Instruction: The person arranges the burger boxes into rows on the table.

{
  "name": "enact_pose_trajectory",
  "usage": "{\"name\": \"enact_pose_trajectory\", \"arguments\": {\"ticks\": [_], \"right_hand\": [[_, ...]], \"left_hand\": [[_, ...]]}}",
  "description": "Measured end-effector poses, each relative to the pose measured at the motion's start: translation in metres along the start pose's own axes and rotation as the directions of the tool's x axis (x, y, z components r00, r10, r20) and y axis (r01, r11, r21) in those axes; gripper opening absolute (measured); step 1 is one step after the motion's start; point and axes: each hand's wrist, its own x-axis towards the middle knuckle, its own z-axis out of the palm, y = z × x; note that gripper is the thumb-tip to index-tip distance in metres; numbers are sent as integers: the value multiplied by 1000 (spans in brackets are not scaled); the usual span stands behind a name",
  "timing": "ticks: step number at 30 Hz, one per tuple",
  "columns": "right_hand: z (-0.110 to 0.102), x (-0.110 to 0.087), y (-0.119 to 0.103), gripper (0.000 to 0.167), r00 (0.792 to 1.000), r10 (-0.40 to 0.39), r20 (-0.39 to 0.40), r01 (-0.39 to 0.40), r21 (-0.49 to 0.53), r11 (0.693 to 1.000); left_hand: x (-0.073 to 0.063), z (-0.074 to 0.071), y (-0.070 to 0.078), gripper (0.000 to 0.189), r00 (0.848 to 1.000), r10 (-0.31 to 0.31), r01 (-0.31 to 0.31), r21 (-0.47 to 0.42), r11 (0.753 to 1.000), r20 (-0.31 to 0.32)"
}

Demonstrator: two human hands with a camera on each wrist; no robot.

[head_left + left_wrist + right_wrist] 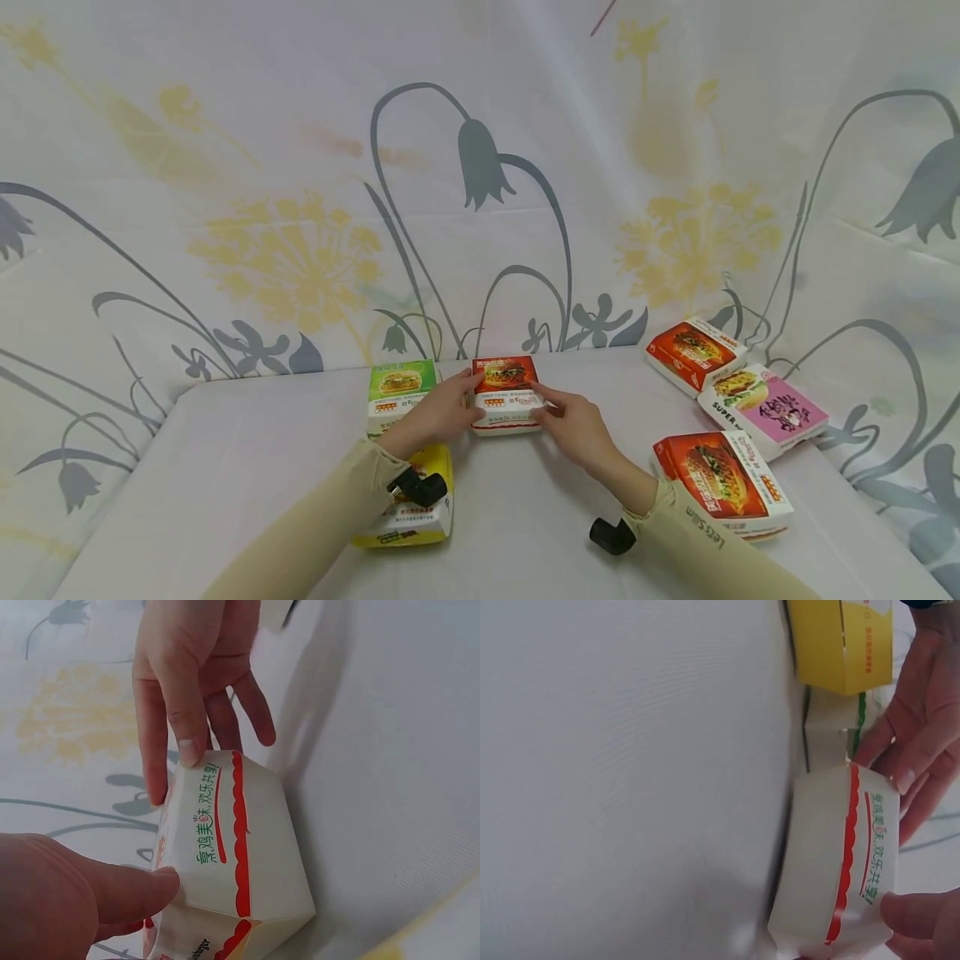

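Both hands hold a red-and-white burger box (506,404) at the far middle of the table. My left hand (442,408) grips its left side, with the thumb on the front and fingertips by the top. On its right side, my right hand (576,427) grips it with thumb and fingers. The left wrist view shows the box's white front (225,847) with green lettering and a red scalloped band. Left of it lies a green burger box (401,385), partly behind the left hand. A yellow burger box (408,529) is nearer, partly covered by the left wrist.
To the right lie a red box (693,354), a pink-and-white box (772,408) and a nearer red box (720,479) beside the right forearm. A flower-printed cloth (322,208) hangs behind the white table (262,467).
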Motion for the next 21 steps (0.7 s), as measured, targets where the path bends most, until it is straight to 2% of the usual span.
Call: {"name": "enact_pose_trajectory", "arguments": {"ticks": [12, 17, 21], "right_hand": [[-2, 1, 4, 49, 999, -37, -13, 37, 21, 999], [-4, 2, 5, 50, 999, -47, -12, 47, 1, 999], [-12, 0, 3, 51, 999, -39, -11, 38, -29, 999]], "left_hand": [[-2, 0, 1, 54, 1000, 14, -14, -12, 1000, 10], [-2, 1, 1, 53, 1000, -7, 7, -9, 1000, 10], [-2, 1, 1, 53, 1000, 2, -2, -6, 1000, 11]]}}
